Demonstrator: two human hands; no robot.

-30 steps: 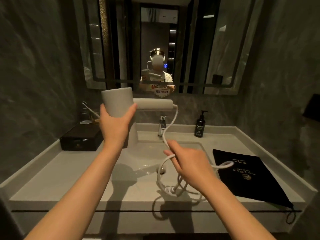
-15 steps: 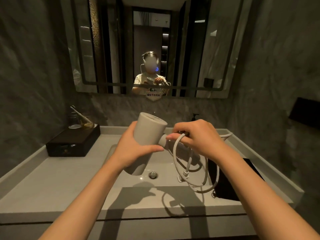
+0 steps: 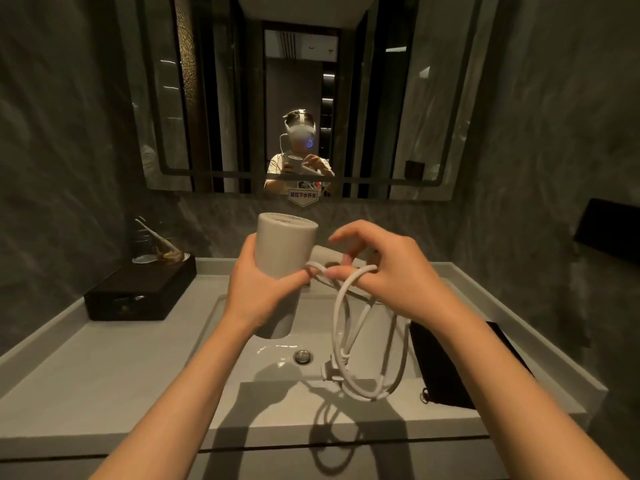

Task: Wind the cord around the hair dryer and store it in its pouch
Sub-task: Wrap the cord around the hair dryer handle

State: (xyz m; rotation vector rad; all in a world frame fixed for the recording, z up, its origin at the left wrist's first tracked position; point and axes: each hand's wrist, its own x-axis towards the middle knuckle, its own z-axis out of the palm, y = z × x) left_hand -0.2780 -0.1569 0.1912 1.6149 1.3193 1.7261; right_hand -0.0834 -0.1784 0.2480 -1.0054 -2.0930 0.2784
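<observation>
My left hand (image 3: pixel 258 289) grips the barrel of the white hair dryer (image 3: pixel 282 247), held upright above the sink, its folded handle pointing right behind my right hand (image 3: pixel 388 271). That hand pinches the white cord (image 3: pixel 341 317) right by the handle. One turn of cord lies across the handle's base. The rest hangs in loose loops over the basin, with the plug (image 3: pixel 330 370) dangling at the bottom. The black pouch (image 3: pixel 446 368) lies flat on the counter to the right, partly hidden by my right forearm.
The sink basin (image 3: pixel 266 355) with its drain (image 3: pixel 303 356) is directly below. A black box (image 3: pixel 138 292) with a glass (image 3: pixel 143 249) on it stands at the back left of the grey counter (image 3: pixel 104 375). A mirror (image 3: pixel 311 98) covers the wall ahead.
The dryer has been brought lower and closer, and turned upright. My right hand rose from the counter with the cord and laid a turn across the handle's base.
</observation>
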